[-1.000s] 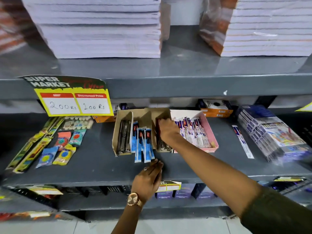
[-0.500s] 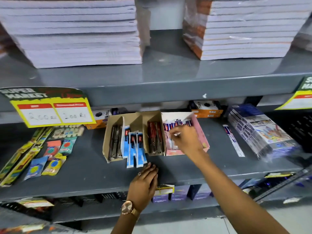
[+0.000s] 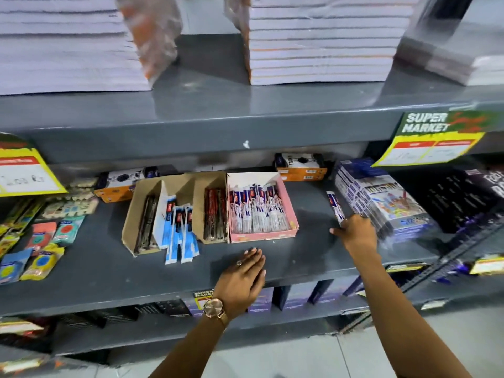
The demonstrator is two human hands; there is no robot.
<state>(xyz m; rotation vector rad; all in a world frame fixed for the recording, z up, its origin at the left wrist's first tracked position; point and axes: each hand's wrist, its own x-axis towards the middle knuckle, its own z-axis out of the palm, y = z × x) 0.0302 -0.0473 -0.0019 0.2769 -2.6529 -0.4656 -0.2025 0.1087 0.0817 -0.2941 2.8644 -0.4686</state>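
Observation:
A pink box (image 3: 291, 230) of blue-and-white pen packets stands on the middle shelf (image 3: 109, 263). Left of it are brown cardboard boxes (image 3: 136, 214) with dark pens, red pens (image 3: 215, 214) and blue packets (image 3: 180, 230) that stick out at the front. One loose pen packet (image 3: 334, 203) lies to the right of the pink box. My right hand (image 3: 357, 236) lies over the near end of that packet, thumb spread to the left, fingers against a stack of wrapped packs (image 3: 387, 203). My left hand (image 3: 242, 276), with ring and watch, rests flat on the shelf's front edge.
Paper stacks (image 3: 313, 42) fill the upper shelf. Yellow price tags (image 3: 428, 143) hang from its edge at left and right. Small sachets (image 3: 41, 241) lie at the left, orange boxes (image 3: 300, 167) at the back, dark boxes (image 3: 469, 197) at the right. A lower shelf holds more boxes.
My right hand left the pink box and moved right to the loose pen packet. The view swung right. My left hand stayed on the shelf's front edge.

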